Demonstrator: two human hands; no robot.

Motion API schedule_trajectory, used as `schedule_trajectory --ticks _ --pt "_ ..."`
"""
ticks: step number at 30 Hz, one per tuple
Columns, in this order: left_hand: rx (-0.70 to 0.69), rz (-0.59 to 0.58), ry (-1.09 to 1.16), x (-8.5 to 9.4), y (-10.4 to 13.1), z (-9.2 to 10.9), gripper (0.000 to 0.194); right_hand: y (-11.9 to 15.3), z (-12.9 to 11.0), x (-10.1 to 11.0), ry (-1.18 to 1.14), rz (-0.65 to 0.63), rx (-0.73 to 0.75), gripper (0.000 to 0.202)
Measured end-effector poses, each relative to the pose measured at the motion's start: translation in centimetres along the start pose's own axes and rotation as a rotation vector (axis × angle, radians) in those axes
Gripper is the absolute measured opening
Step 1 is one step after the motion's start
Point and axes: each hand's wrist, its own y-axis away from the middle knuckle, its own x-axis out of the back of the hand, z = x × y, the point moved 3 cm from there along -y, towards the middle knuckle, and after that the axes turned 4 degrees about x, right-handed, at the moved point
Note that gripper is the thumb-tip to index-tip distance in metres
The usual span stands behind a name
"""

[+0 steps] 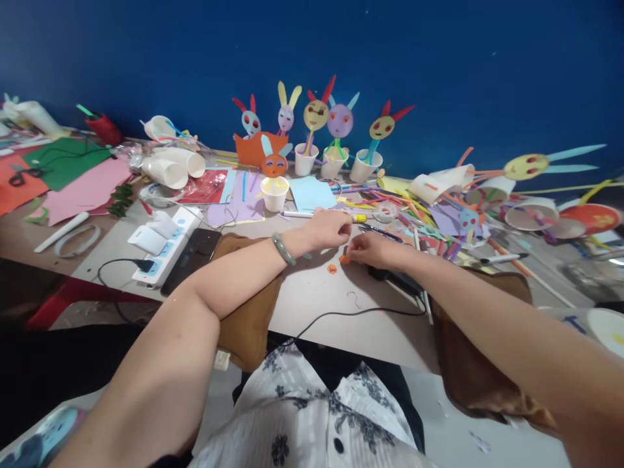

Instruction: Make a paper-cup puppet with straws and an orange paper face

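My left hand (330, 229) rests on the grey table (312, 302) with its fingers curled; I cannot tell whether it grips anything. A green bangle (283, 249) circles that wrist. Close beside it, my right hand (369, 249) pinches a small orange paper piece (344, 259) against the table. A second small orange paper circle (332, 268) lies just left of it. A black tool (396, 280) with a black cord (355, 313) lies under my right wrist. Brown pads (246, 312) cushion both forearms.
Paper-cup bunny figures (274, 175) with coloured ears stand along the blue wall. Coloured straws and paper scraps (414, 214) crowd the right. A white power strip (163, 250), black phone (191, 259), white cups (168, 170) and coloured paper sheets (82, 185) lie left. Scissors (24, 174) rest far left.
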Motion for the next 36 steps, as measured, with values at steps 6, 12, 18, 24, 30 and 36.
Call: schedule_trajectory --ticks 6,12,18,24,30,36 --pt "-0.003 -0.011 -0.006 0.3 0.2 0.2 0.020 -1.0 -1.0 0.3 0.214 0.047 0.021 0.015" --pt "-0.021 -0.012 0.002 0.2 0.2 0.1 0.019 -0.1 -0.9 1.0 0.272 0.083 0.002 0.017" --pt "0.009 -0.004 -0.032 0.1 0.1 0.0 0.020 1.7 -0.7 1.2 0.340 0.201 0.081 0.018" --pt "0.040 0.005 -0.048 0.1 0.1 0.0 0.021 2.7 -1.5 -1.5 0.209 0.171 0.310 0.015" --pt "0.107 0.074 -0.033 0.3 0.0 -0.2 0.021 1.1 -2.0 -2.3 0.178 0.180 0.306 0.012" --pt "0.136 0.140 0.036 0.6 0.1 -0.5 0.019 0.6 -3.2 -2.2 0.266 0.098 0.244 0.014"
